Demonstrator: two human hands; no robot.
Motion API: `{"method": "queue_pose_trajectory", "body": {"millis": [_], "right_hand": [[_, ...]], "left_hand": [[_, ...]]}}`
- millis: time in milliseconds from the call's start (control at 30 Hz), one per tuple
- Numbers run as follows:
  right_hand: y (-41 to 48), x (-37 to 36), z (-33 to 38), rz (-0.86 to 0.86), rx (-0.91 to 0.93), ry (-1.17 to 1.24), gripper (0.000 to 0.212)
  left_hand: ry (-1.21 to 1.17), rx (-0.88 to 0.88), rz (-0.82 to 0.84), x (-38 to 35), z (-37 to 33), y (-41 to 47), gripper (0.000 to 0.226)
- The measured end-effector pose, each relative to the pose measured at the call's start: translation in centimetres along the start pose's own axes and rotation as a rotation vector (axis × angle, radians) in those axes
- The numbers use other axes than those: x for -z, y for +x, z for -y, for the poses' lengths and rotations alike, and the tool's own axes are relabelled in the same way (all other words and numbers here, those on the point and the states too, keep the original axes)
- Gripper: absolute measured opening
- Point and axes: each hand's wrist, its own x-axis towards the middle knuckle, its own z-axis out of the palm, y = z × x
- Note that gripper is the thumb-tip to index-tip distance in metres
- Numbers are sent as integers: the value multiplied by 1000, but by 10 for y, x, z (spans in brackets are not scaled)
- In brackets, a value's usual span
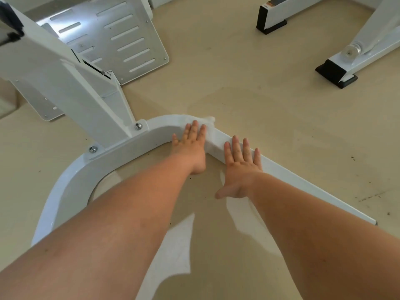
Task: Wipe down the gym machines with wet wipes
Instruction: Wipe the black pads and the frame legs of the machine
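At the bend of the curved white metal base frame (71,180), the left hand (190,146) presses a white wet wipe (210,121) flat-fingered, while the right hand (242,163) rests flat beside it, holding nothing.

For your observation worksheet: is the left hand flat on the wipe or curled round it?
Flat. The left hand presses the wet wipe onto the white frame with straight fingers; none curl round it.

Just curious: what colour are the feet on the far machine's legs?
Black feet on white legs, clearest in the head view.
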Motion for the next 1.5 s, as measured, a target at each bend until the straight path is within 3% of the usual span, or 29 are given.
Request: {"method": "queue_pose_trajectory", "body": {"millis": [300, 533, 800, 1033, 1267, 1500], "right_hand": [[4, 7, -4, 81, 25, 20, 151], [2, 3, -3, 70, 25, 6, 151], [2, 4, -3, 63, 41, 20, 153], [4, 0, -10, 44, 87, 95, 155], [-11, -9, -26, -256, 155, 438, 134], [-79, -63, -72, -337, -243, 150, 114]], "left_hand": [[-73, 319, 74, 22, 65, 9, 102], [-159, 82, 26, 12, 21, 11, 98], [-24, 291, 119, 24, 87, 7, 106], [-4, 53, 83, 15, 29, 3, 107], [72, -202, 20, -4, -64, -25, 116], [112, -305, 3, -30, -113, -64, 95]]}}
